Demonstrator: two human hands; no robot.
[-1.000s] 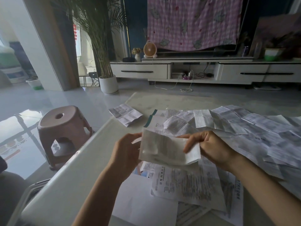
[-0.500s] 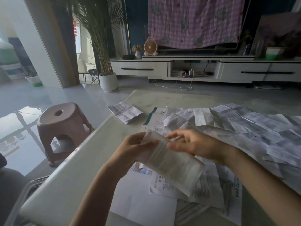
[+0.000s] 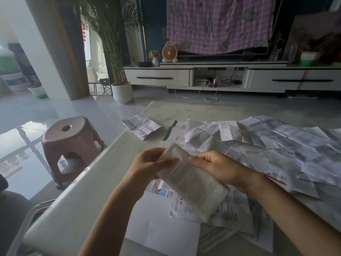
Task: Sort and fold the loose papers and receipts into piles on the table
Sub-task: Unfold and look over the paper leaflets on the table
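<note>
The left grip [image 3: 147,168] and the right grip [image 3: 218,169] both pinch the far end of a folded paper [image 3: 193,185], thumbs on top. The paper hangs in the air above the near-left part of the surface [image 3: 83,200], tilted down toward the person, over some flat sheets [image 3: 162,230] lying there.

The fold looks made but probably not yet pressed. To finish it well, square the edges first, then run a thumb along the crease against the surface rather than in the air, so the layers do not slip.

The likely home for it is the small folded pile [image 3: 141,126] near the far left corner. That pile sits right at the left edge, so anything added should go down toward the middle, or it may slide off beside the stool [image 3: 72,141]. A bare strip along the left edge gives room to carry it over. The right half is covered with loose papers [image 3: 276,145], which a passing sleeve or wrist could easily drag.
</note>
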